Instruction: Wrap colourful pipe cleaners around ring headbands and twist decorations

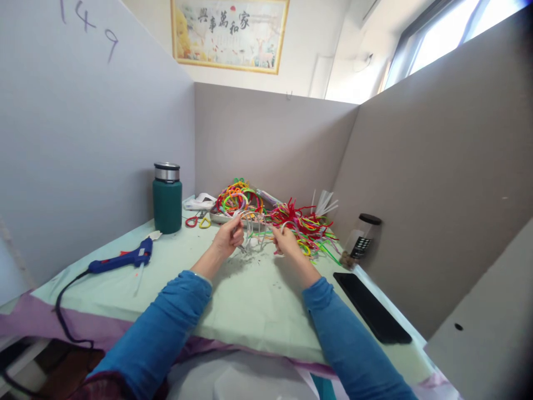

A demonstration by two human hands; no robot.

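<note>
Both hands are raised over the middle of the table, a short gap apart. My left hand (230,236) has its fingers closed on thin whitish pipe cleaners (251,226), which loop and hang between the hands. Across from it, my right hand (285,242) pinches another part of these pale strands. Behind the hands lies a pile of colourful looped pipe cleaners (238,198) on a metal tray (216,218). To its right spreads a heap of loose red, green and yellow pipe cleaners (297,216).
A blue glue gun (120,261) with a black cord lies at the left, near a green bottle (167,200). Red and yellow-handled scissors (204,223) lie behind. At the right are a clear jar (362,239) and a black phone (372,307). Grey partitions surround the table.
</note>
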